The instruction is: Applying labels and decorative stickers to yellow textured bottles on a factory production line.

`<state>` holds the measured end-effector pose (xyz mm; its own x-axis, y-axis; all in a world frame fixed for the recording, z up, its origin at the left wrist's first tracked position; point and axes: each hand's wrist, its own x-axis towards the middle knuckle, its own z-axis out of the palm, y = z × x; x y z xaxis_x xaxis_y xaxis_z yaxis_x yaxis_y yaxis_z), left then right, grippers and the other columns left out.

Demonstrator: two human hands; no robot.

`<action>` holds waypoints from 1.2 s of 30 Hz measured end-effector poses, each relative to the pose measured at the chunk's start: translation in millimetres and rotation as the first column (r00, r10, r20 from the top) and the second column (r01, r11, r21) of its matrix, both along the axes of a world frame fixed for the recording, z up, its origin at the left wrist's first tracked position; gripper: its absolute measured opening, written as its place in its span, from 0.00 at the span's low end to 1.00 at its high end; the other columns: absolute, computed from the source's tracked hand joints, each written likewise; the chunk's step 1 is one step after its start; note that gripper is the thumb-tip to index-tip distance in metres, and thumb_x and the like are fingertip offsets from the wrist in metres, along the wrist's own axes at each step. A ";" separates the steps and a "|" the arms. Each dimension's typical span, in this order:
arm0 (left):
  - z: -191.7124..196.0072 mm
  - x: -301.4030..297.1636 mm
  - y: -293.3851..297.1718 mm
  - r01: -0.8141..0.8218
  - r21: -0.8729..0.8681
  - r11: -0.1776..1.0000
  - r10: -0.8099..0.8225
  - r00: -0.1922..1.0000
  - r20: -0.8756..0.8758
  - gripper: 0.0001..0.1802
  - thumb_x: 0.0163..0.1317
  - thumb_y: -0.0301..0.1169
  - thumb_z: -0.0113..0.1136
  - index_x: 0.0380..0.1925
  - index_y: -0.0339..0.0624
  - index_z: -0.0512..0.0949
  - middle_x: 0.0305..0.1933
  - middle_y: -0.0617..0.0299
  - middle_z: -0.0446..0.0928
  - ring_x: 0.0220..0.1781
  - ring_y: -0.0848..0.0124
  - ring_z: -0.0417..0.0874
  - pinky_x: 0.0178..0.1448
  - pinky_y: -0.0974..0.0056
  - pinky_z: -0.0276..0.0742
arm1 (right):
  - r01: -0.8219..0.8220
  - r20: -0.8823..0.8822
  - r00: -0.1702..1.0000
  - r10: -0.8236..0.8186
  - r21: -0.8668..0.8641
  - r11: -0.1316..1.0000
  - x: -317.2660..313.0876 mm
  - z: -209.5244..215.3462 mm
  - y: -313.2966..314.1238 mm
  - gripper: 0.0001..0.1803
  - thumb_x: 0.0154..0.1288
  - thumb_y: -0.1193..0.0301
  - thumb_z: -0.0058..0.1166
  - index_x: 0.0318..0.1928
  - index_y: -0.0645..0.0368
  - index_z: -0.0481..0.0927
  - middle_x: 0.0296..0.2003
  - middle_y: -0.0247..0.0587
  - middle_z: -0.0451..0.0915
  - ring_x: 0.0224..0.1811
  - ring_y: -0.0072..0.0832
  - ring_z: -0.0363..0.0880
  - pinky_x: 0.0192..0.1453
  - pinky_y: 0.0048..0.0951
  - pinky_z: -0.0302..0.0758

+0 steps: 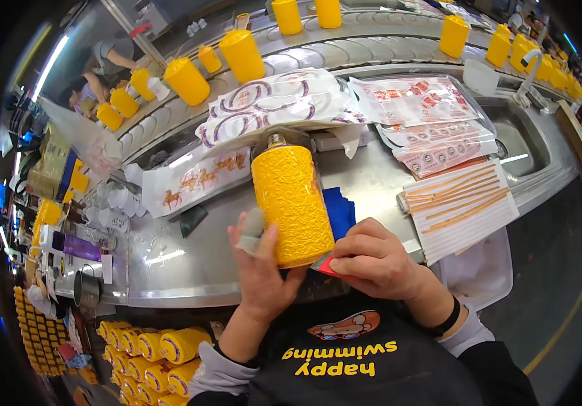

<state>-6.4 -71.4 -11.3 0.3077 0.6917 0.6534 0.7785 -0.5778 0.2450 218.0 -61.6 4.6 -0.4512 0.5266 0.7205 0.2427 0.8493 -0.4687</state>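
A yellow bottle (291,203) with an embossed surface lies tilted in front of me, its clear neck pointing away. My left hand (264,271) grips its near left side and reaches under the base; a pale wrap covers one of its fingers. Between the thumb and bent fingers of my right hand (379,260) is a small red scraper (325,265), its greyish edge against the bottle's lower right end. A folded blue cloth (340,213) lies just right of the bottle.
Sticker sheets (257,101) are piled behind the bottle, with red-printed sheets (416,101) to their right. Gold strips lie on a white sheet (463,210) beside the sink (514,139). Yellow containers (242,57) line the conveyor (372,44). More yellow bottles (183,345) are stacked at lower left.
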 end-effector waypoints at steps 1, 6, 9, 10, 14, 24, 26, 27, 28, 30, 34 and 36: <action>0.6 1.5 3.3 -0.005 -0.004 1.000 0.005 1.000 0.002 0.37 0.57 0.36 0.68 0.64 0.37 0.63 0.64 0.39 0.68 0.66 0.40 0.68 0.73 0.42 0.54 | 0.012 -0.005 1.000 -0.012 0.000 1.000 0.9 -1.5 0.0 0.15 0.44 0.78 0.67 0.36 0.56 0.80 0.37 0.35 0.79 0.40 0.36 0.76 0.44 0.34 0.73; -24.8 -7.3 -2.6 0.092 -0.149 0.985 -0.063 0.980 0.189 0.40 0.56 0.39 0.69 0.65 0.35 0.63 0.61 0.40 0.70 0.66 0.43 0.69 0.73 0.41 0.54 | 0.013 -0.026 1.000 -0.013 -0.001 1.000 -0.9 -1.5 1.2 0.15 0.44 0.78 0.67 0.36 0.56 0.80 0.37 0.35 0.79 0.40 0.36 0.76 0.44 0.34 0.73; -29.6 -15.1 -4.9 0.112 -0.279 0.954 -0.001 0.930 0.368 0.40 0.56 0.40 0.70 0.64 0.33 0.63 0.61 0.39 0.69 0.65 0.41 0.69 0.72 0.41 0.56 | -0.012 -0.029 1.000 0.012 -0.005 1.000 -1.2 -1.1 2.7 0.15 0.43 0.78 0.67 0.36 0.56 0.80 0.37 0.35 0.79 0.39 0.36 0.76 0.44 0.34 0.73; -25.1 -13.8 -3.6 0.090 -0.239 0.967 -0.021 0.961 0.277 0.40 0.56 0.40 0.70 0.64 0.32 0.62 0.62 0.39 0.69 0.65 0.40 0.69 0.72 0.42 0.57 | -0.019 -0.024 1.000 0.019 -0.004 1.000 0.1 -1.3 3.5 0.15 0.43 0.78 0.67 0.36 0.56 0.80 0.37 0.36 0.79 0.39 0.36 0.76 0.44 0.34 0.73; 3.6 3.4 4.0 0.013 0.057 0.998 -0.010 0.998 -0.057 0.41 0.57 0.41 0.70 0.64 0.32 0.61 0.62 0.37 0.68 0.64 0.37 0.69 0.70 0.43 0.60 | -0.018 -0.023 1.000 0.018 -0.005 1.000 3.0 -2.0 3.1 0.15 0.44 0.78 0.66 0.35 0.56 0.80 0.37 0.36 0.79 0.39 0.36 0.76 0.44 0.34 0.73; -3.9 -1.3 -0.4 0.080 -0.021 0.997 -0.077 0.989 0.123 0.42 0.54 0.36 0.71 0.67 0.42 0.62 0.65 0.37 0.65 0.68 0.43 0.65 0.74 0.37 0.48 | -0.034 -0.030 0.999 0.035 0.021 0.999 -0.5 0.4 3.1 0.11 0.47 0.77 0.66 0.34 0.56 0.80 0.36 0.36 0.78 0.37 0.35 0.76 0.42 0.34 0.72; 22.0 9.0 2.0 0.066 0.018 0.998 -0.063 0.988 -0.139 0.37 0.55 0.37 0.70 0.65 0.44 0.66 0.65 0.38 0.65 0.70 0.43 0.64 0.74 0.35 0.43 | -0.032 -0.027 0.999 0.032 0.021 0.999 0.3 -0.4 3.5 0.11 0.47 0.77 0.66 0.34 0.56 0.80 0.36 0.36 0.78 0.37 0.35 0.76 0.42 0.33 0.72; 28.5 11.8 3.3 0.066 0.061 0.996 -0.036 0.918 -0.396 0.33 0.56 0.38 0.69 0.63 0.46 0.70 0.66 0.39 0.64 0.71 0.43 0.62 0.74 0.32 0.38 | -0.026 -0.028 0.999 0.026 0.026 0.999 0.5 0.0 4.0 0.11 0.47 0.77 0.66 0.34 0.57 0.80 0.35 0.36 0.78 0.37 0.35 0.76 0.42 0.33 0.72; 26.7 10.7 4.7 0.067 0.062 0.996 -0.037 0.918 -0.395 0.33 0.56 0.38 0.69 0.63 0.46 0.70 0.66 0.39 0.64 0.71 0.43 0.62 0.74 0.32 0.38 | -0.024 -0.028 0.999 0.025 0.027 0.999 0.8 -0.7 4.2 0.11 0.47 0.77 0.66 0.34 0.57 0.80 0.35 0.36 0.78 0.37 0.35 0.76 0.42 0.33 0.72; 17.9 4.9 10.8 0.112 0.077 0.991 -0.074 0.920 -0.385 0.28 0.58 0.40 0.66 0.58 0.46 0.75 0.66 0.41 0.66 0.71 0.42 0.61 0.74 0.33 0.41 | -0.016 -0.030 0.999 0.017 0.029 0.999 1.7 -2.6 4.4 0.11 0.48 0.77 0.66 0.34 0.57 0.80 0.35 0.36 0.78 0.38 0.35 0.76 0.41 0.33 0.72; -11.0 -10.5 -0.2 0.049 0.017 0.999 -0.049 0.999 0.020 0.31 0.58 0.43 0.65 0.60 0.42 0.73 0.64 0.41 0.68 0.71 0.42 0.61 0.74 0.33 0.42 | -0.028 -0.055 0.998 0.029 0.021 0.999 -0.4 0.4 3.7 0.11 0.48 0.77 0.66 0.34 0.57 0.80 0.36 0.36 0.78 0.38 0.35 0.76 0.41 0.32 0.73; -7.0 -9.1 -5.3 0.012 -0.012 1.000 -0.012 1.000 0.011 0.34 0.63 0.45 0.61 0.62 0.34 0.67 0.65 0.40 0.67 0.71 0.39 0.62 0.75 0.34 0.41 | -0.029 -0.033 0.999 0.030 0.019 0.999 2.6 0.4 3.2 0.10 0.48 0.77 0.65 0.34 0.57 0.80 0.35 0.36 0.78 0.38 0.36 0.76 0.41 0.33 0.73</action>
